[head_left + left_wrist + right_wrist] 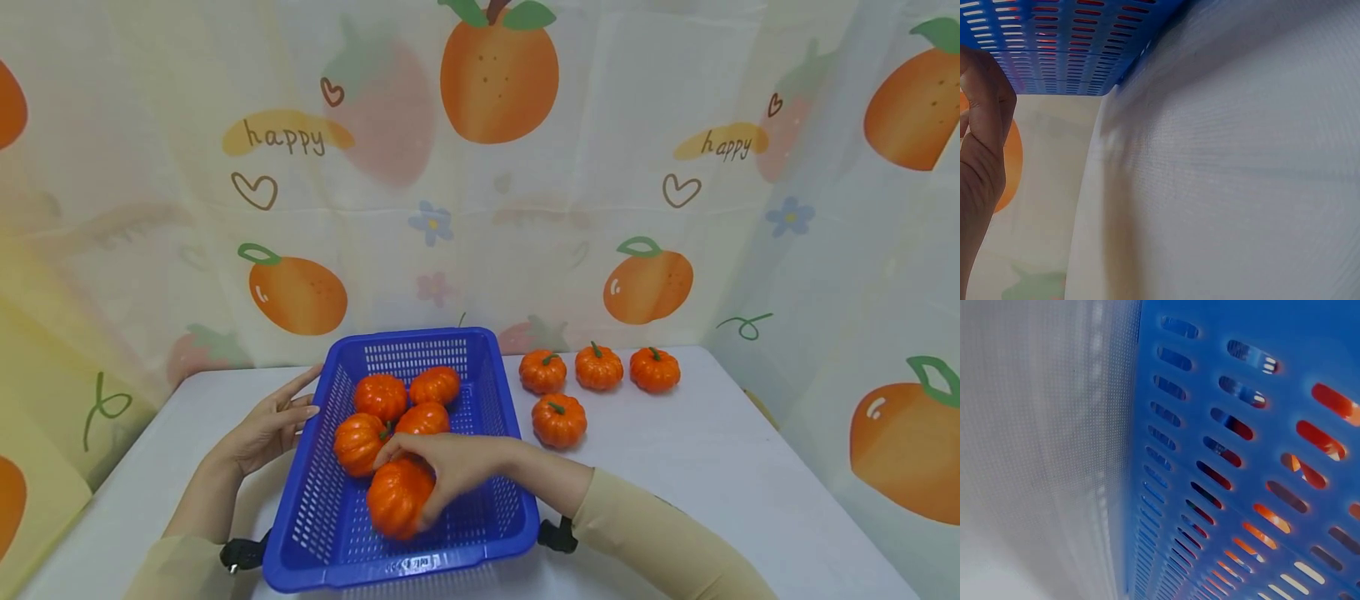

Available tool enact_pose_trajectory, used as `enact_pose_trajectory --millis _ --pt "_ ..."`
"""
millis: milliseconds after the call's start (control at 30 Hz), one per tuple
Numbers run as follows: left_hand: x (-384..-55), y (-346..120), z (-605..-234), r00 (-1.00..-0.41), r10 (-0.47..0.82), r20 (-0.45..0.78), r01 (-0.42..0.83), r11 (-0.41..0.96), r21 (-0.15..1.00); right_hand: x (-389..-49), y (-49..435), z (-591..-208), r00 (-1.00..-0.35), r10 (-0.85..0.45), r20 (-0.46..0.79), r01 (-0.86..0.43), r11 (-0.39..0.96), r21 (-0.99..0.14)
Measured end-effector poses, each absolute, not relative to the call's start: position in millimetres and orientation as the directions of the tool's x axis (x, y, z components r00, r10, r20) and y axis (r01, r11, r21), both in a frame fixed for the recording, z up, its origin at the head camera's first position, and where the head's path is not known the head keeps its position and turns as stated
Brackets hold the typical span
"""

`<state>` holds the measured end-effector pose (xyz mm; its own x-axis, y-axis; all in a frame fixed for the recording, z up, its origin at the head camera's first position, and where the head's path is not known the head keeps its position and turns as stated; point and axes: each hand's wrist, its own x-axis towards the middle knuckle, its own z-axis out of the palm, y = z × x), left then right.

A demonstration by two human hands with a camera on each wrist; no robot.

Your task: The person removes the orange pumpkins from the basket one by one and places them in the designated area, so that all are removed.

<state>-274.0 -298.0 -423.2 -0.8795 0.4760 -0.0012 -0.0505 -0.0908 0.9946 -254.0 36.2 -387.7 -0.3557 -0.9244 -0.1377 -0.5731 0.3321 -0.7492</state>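
Right wrist, basket wall (1222,487) hides pumpkins

basket (330,467): bright blue, its walls pierced with rows of slots
pumpkin (397,498) under the right hand (442,467): orange, ribbed
pumpkins (598,367) beyond the right hand: orange with green stems
desk (720,467): pale grey-white
sleeve (660,542): beige
backdrop (480,167): cream, printed with oranges, faded strawberries, hearts, small flowers (and the word "happy")
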Motion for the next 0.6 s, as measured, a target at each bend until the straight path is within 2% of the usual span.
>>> enact_pose_trajectory --millis 300,433,600 --pt "-274.2 -297.1 -422.2 -0.887 0.462 -0.009 -0.049 -0.074 0.996 -251.9 36.8 -385.0 -0.471 -0.871 -0.143 -0.401 0.355 -0.845" --pt "-274.1 -297.3 -422.3 -0.888 0.46 -0.012 -0.049 -0.069 0.996 -252.6 36.9 -382.1 -0.498 -0.862 -0.091 -0.38 0.311 -0.871" --pt "-274.4 -297.8 -422.8 -0.886 0.464 -0.006 -0.043 -0.069 0.997 -253.5 39.3 -376.3 -0.542 -0.839 -0.038 -0.265 0.213 -0.94"
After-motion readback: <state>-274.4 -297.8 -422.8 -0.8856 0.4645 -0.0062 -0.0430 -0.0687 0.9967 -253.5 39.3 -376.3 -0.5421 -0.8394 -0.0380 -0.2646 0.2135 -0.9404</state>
